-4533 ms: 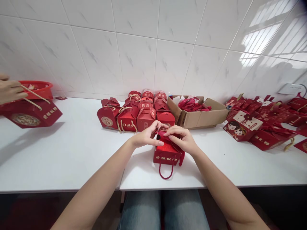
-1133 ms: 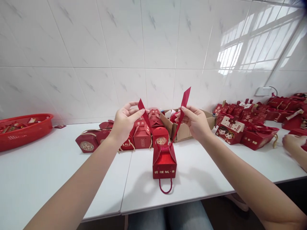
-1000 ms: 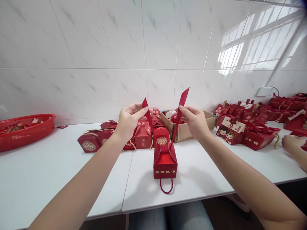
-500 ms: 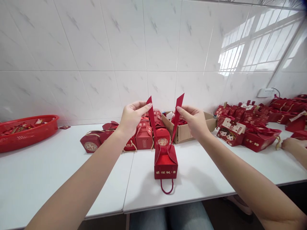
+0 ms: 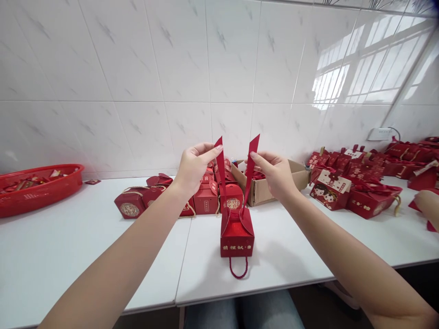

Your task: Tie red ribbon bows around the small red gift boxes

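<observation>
A small red gift box (image 5: 237,237) with gold lettering stands upright near the front edge of the white table (image 5: 68,256), its red cord handle hanging over the front. A red ribbon (image 5: 250,171) runs up from the box's top in two tails. My left hand (image 5: 194,167) pinches the left tail and my right hand (image 5: 274,172) pinches the right tail, both held up above the box and close together.
A cluster of red gift boxes (image 5: 206,196) stands behind. An open cardboard box (image 5: 260,187) holds red ribbons. More red boxes (image 5: 363,187) are piled at the right, where another person's hand (image 5: 427,205) works. A red basket (image 5: 37,187) sits far left.
Earlier my hands were low on the box's top flaps. Since then they lifted the two ribbon tails high, and over the last second brought them closer together.
</observation>
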`<state>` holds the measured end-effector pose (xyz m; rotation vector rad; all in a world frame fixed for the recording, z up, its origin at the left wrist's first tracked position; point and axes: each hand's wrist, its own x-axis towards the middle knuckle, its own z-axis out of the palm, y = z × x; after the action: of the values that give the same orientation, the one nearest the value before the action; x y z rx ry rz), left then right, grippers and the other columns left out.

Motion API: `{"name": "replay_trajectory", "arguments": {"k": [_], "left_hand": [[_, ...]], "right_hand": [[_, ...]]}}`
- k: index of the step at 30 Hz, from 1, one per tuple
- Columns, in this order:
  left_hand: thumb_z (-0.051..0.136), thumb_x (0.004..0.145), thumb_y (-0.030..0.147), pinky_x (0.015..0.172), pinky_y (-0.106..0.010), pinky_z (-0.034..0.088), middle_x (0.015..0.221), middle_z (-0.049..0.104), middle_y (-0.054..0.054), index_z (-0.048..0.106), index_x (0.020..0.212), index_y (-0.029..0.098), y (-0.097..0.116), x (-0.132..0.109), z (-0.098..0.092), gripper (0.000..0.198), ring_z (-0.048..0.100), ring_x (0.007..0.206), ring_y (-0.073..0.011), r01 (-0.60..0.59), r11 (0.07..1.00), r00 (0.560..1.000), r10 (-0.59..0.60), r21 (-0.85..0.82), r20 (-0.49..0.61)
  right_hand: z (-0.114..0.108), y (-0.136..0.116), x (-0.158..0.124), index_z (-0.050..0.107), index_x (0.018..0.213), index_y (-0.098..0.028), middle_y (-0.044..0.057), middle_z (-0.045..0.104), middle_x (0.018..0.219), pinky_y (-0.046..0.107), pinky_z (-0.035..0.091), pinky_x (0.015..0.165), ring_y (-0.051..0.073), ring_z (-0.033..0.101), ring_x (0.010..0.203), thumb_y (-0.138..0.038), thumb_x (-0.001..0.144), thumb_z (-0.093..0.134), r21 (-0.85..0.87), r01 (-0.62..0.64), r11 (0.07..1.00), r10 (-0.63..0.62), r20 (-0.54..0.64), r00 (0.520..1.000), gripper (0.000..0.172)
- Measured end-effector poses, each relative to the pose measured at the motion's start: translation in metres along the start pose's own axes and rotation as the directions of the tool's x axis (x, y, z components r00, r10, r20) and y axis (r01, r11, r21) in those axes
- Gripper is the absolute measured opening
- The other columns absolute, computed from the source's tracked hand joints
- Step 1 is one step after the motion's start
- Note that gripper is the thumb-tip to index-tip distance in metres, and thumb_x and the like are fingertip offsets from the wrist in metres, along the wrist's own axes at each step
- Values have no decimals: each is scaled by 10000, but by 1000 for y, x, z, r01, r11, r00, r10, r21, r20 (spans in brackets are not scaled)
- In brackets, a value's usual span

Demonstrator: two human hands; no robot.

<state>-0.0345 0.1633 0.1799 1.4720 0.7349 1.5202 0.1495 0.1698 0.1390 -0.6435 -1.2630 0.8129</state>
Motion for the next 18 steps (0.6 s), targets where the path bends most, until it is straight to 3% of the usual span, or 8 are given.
{"name": "replay_trajectory", "arguments": {"k": [18], "left_hand": [[780,645,271,484,-183,440,622,649,21,661,692,172,3,1,3,162,561,501,-61,3,999,1000,-3,34,-19]], "right_hand": [[3,0,-5,706,764,-199,16,709,772,262,528,696,129,649,719,-408,724,709,-6,18,1000,-18,39,999,213]]}}
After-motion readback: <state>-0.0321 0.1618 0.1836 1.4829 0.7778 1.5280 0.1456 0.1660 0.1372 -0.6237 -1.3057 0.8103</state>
